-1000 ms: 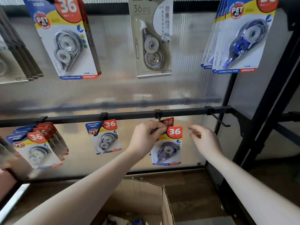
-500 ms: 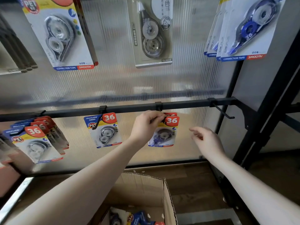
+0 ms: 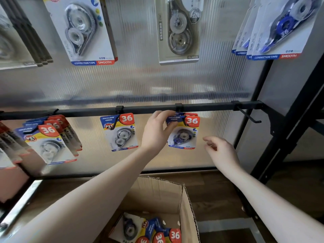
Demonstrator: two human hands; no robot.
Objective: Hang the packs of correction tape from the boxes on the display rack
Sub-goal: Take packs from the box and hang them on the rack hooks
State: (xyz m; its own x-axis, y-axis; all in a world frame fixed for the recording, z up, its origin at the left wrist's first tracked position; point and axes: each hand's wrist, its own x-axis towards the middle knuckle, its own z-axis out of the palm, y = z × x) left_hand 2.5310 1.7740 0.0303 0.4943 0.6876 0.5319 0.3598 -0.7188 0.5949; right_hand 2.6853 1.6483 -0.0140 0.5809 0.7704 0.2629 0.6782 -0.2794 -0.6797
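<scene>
Head view, left hand: the left hand (image 3: pixel 156 131) is raised to the black rail (image 3: pixel 149 108) and pinches the top left corner of the blue pack (image 3: pixel 183 132) between thumb and curled fingers.
Head view, blue pack: it sits right of that hand, just under the rail at the middle hook clip (image 3: pixel 178 107), upright, its red "36" badge facing out; the edge of another pack shows just behind it. Whether its hole is on the hook cannot be told.
Head view, right hand: the right hand (image 3: pixel 221 151) hovers lower and to the right of the blue pack, apart from it, fingers loosely curled, grasping nothing.
Head view, neighbouring pack: a grey-wheel pack (image 3: pixel 121 132) hangs from the next hook to the left, near the left hand but not touching it.
Head view, far left: a bunch of packs (image 3: pixel 47 137) hangs fanned out on the same rail.
Head view, empty hook: a bare hook (image 3: pixel 249 116) juts out from the rail's right end, above the right hand.
Head view, box: an open cardboard box (image 3: pixel 187 207) stands below between the forearms, with more packs in the box (image 3: pixel 157 232) lying loose.
Head view, upper row: larger correction tape cards (image 3: pixel 84 30) hang above against the ribbed translucent panel (image 3: pixel 140 81).
</scene>
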